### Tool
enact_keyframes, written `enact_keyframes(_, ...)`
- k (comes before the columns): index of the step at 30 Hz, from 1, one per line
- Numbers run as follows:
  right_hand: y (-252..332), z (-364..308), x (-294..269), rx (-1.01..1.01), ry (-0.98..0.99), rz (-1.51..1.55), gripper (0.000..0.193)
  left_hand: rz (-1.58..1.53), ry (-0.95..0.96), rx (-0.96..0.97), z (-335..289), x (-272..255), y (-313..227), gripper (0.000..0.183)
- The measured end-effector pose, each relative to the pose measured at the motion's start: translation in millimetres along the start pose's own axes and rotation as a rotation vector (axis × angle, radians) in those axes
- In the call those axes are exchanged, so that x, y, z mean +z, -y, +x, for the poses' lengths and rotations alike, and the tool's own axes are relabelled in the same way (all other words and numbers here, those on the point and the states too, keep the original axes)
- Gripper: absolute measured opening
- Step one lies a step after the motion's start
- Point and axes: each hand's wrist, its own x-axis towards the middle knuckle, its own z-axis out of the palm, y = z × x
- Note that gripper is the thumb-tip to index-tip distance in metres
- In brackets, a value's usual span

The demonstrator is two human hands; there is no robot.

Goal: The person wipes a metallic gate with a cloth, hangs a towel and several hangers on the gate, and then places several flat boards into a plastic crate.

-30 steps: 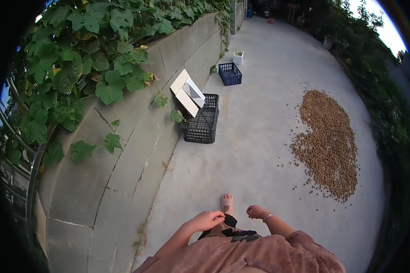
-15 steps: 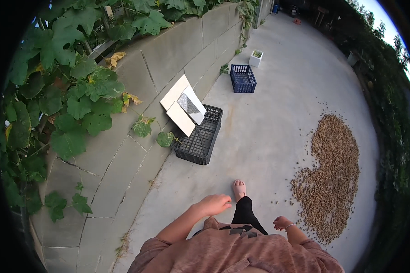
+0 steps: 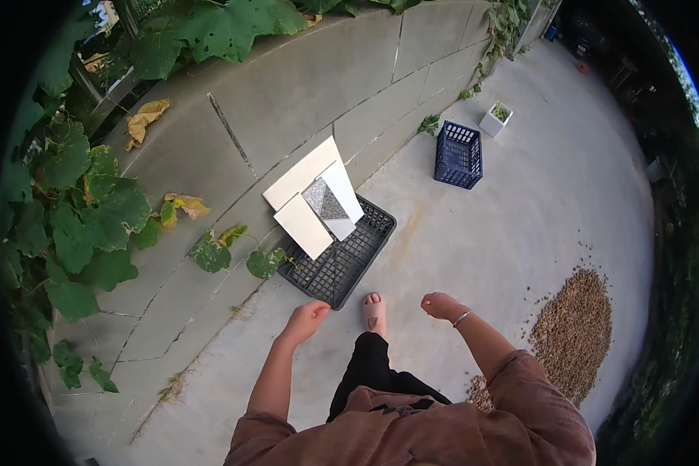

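Fingers [image 3: 318,308] loosely curled, any contents unclear.
Left hand [image 3: 306,321] near black rectangular plastic crate [image 3: 351,258]; right hand [image 3: 443,306] to its right.

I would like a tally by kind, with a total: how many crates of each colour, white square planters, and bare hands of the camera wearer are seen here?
Black crate: 1
Dark blue crate: 1
White square planter: 1
Bare hands: 2 (left hand, right hand)
Total: 5
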Motion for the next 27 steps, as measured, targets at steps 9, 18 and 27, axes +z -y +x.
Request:
enact_keyframes(9,67.3,190.3,-83.0,-0.336,0.034,0.033,0.018,0.055,-0.397,-0.008,192.0,-66.6,17.7,0.012)
enact_keyframes(18,-76.1,271.8,-114.3,-0.111,0.054,-0.171,0.024,0.521,-0.610,0.001,319.1,-78.3,28.2,0.034)
enact_keyframes(27,-285.7,329.8,-110.2,0.002,-0.132,-0.399,0.021,0.679,-0.725,-0.072,357.5,-55.8,40.5,0.051)
